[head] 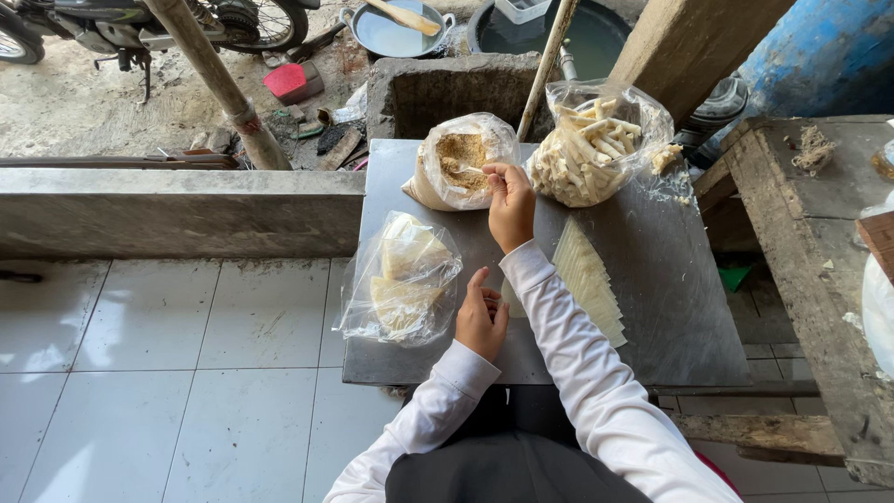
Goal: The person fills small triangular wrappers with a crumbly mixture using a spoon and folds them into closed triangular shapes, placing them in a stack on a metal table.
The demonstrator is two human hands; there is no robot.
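Observation:
My right hand (510, 205) reaches to the mouth of a clear bag of brown crumbly filling (461, 160) and pinches a small utensil that dips into it. My left hand (480, 319) rests on the metal table (670, 307) with fingers curled, on a pale thin wrapper that is mostly hidden under it. A fanned row of pale square wrappers (589, 279) lies to the right of my forearm. A clear bag of rolled pale sticks (591, 149) stands at the far right of the table. A bag of stacked wrappers (400, 275) lies at the left.
A low concrete ledge (177, 210) borders white floor tiles (168, 373) on the left. A rough wooden bench (810, 261) stands at the right, a blue drum (819, 56) behind it. Beyond the table are a concrete block, a pan (391, 33), a water basin and a motorbike (140, 23).

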